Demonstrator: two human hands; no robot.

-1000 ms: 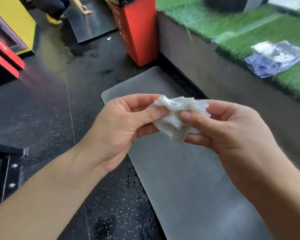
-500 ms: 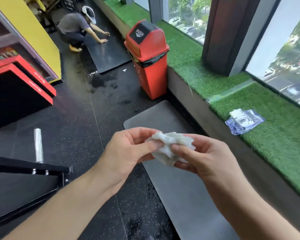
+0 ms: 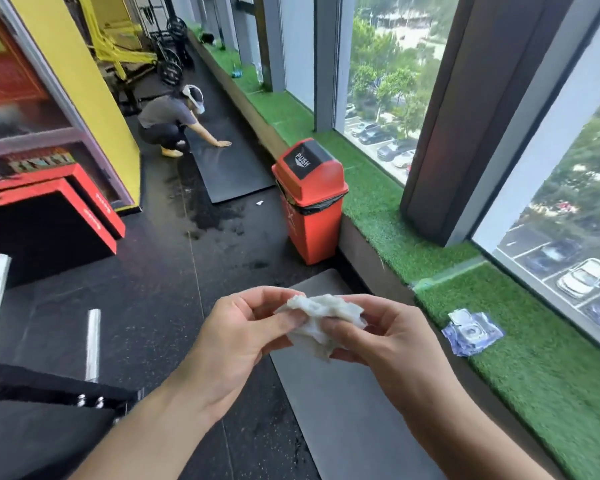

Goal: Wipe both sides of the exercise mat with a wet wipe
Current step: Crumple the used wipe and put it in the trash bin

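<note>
Two hands are up in front of me, and between them is one crumpled white wet wipe (image 3: 321, 318), bunched into a damp, creased wad with ragged folds. My left hand (image 3: 238, 336) pinches its left edge between thumb and curled fingers, and my right hand (image 3: 383, 336) pinches the right side the same way, so the wipe hangs between both grips above the floor. Below my hands lies one grey rectangular exercise mat (image 3: 343, 403), flat on the black speckled rubber floor (image 3: 160, 299), its long edge running just beside the base of the raised ledge on my right; its surface is plain, smooth and matte, with a rounded far corner. On that ledge, one strip of green artificial turf (image 3: 541, 382) carries one bluish plastic wipe packet (image 3: 471, 332). Past the mat's far end stands one red plastic bin with a black push flap (image 3: 310, 202), lined with a black bag. Farther on, one second mat, black (image 3: 227, 171), lies on the floor, and one other person in a grey top (image 3: 168, 123) crouches beside it with a hand pressed flat on it.
</note>
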